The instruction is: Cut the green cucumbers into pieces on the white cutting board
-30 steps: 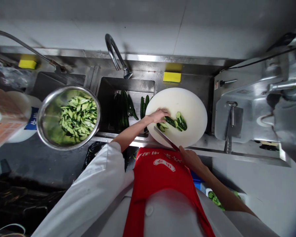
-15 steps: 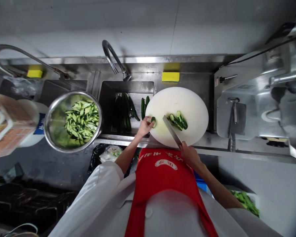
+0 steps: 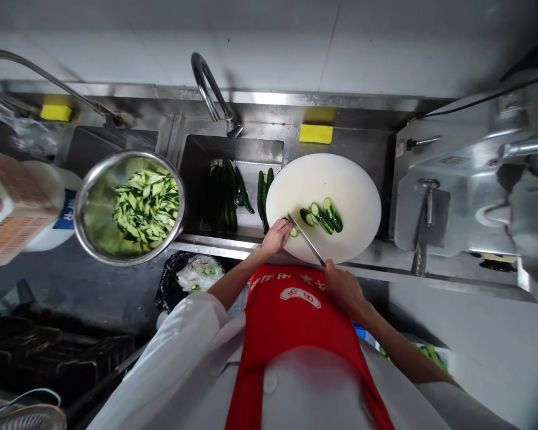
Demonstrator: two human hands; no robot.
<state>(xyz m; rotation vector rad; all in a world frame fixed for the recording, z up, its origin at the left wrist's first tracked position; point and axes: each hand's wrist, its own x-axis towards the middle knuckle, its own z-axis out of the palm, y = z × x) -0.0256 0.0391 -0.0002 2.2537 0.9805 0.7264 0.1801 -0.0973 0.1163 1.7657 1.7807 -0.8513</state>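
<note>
Along a pale wall (image 3: pixel 273 54), steel surface (image 3: pixel 363 143) with an oval-looking white board (image 3: pixel 349 179) on top. At the board's near left edge, left hand (image 3: pixel 275 236) with fingers bunched together, pinching a short cucumber piece (image 3: pixel 294 232). Right hand (image 3: pixel 344 288) with fingers wrapped round the handle of a knife (image 3: pixel 308 241), blade slanting far left to just beside that piece. Right of the blade, toward the middle of the board, thicker cucumber chunks (image 3: pixel 334 217), seemingly not cut down to slivers. Farther left, in the sink (image 3: pixel 260 149), several whole cucumbers (image 3: pixel 229 197), uncut. Beyond, at the left, inside a steel bowl (image 3: pixel 81 236), a heap of slanted cucumber slices (image 3: pixel 147 203): by appearance, a good share done, plenty left whole.
</note>
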